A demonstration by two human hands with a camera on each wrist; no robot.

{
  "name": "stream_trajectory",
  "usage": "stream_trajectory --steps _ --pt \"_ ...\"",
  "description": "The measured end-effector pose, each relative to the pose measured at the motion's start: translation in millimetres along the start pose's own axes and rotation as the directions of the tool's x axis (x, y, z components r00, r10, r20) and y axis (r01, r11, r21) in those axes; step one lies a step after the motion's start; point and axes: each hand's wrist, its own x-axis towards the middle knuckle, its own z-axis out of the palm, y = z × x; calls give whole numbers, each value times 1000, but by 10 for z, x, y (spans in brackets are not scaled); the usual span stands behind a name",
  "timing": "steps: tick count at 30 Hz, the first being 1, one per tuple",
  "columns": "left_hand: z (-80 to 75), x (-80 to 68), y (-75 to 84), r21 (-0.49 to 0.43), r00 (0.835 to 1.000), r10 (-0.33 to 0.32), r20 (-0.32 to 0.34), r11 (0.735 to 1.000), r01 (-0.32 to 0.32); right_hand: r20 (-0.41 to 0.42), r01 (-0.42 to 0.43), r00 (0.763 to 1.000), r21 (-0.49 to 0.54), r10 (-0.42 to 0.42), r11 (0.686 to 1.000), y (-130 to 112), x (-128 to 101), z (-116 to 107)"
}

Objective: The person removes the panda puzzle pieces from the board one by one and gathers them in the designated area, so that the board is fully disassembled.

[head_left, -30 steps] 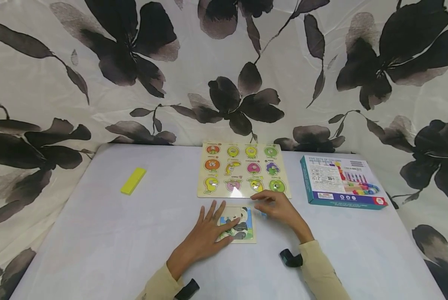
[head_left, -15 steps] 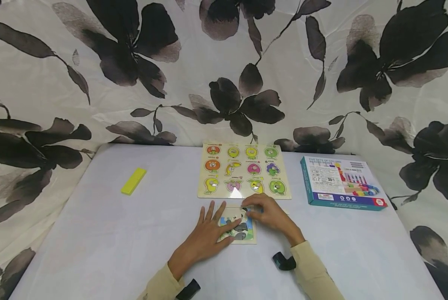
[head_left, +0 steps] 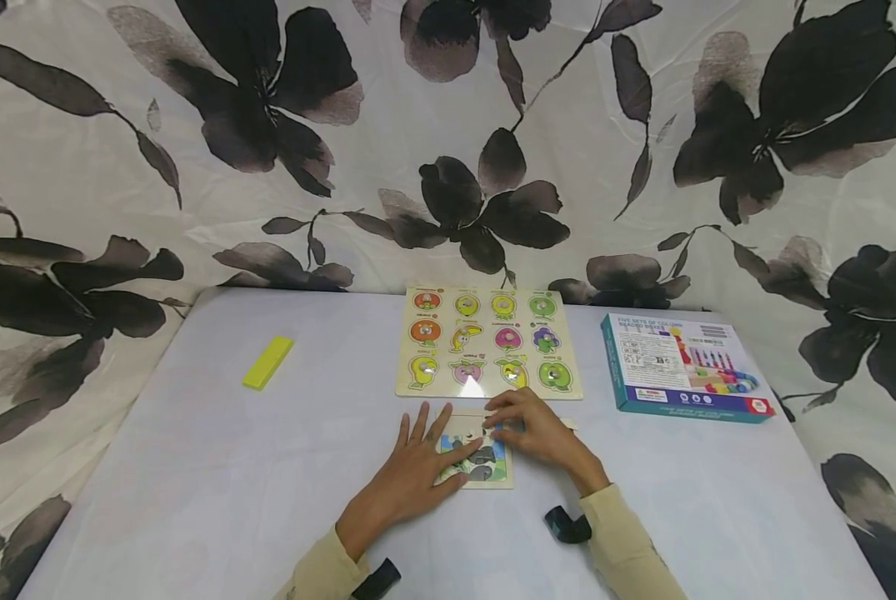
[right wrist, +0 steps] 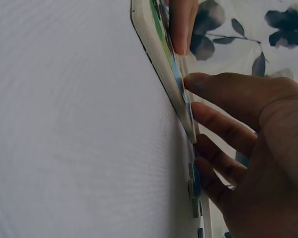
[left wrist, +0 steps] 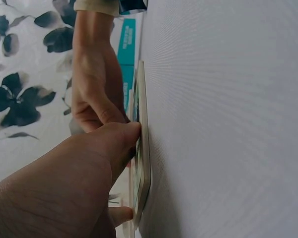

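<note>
A small wooden panda puzzle (head_left: 500, 477) lies on the white table, partly covered by both hands. My left hand (head_left: 410, 477) rests across its left side with fingers spread; the thumb (left wrist: 128, 131) touches the board near its edge in the left wrist view. My right hand (head_left: 533, 429) is bent over the puzzle's top right corner. In the right wrist view its thumb (right wrist: 198, 82) and index fingertip touch the puzzle face, slightly apart. Whether a piece sits between them cannot be made out. Loose puzzle pieces (right wrist: 192, 191) lie beside the board, under the other right fingers.
Behind the puzzle lies a larger fruit picture board (head_left: 485, 340). To the right is a teal and white box (head_left: 688, 362), and a yellow block (head_left: 267, 362) lies at the left. A floral cloth (head_left: 357, 150) hangs behind the table's far edge.
My right hand has moved left from beside the puzzle onto its top right corner, then stayed nearly still. The left hand has kept its place on the board.
</note>
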Motion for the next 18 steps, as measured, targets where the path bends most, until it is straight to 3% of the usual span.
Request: stream_trajectory --steps 18 --pt "2 6 11 -6 1000 -13 1 1000 13 11 -36 999 18 35 999 -43 -9 12"
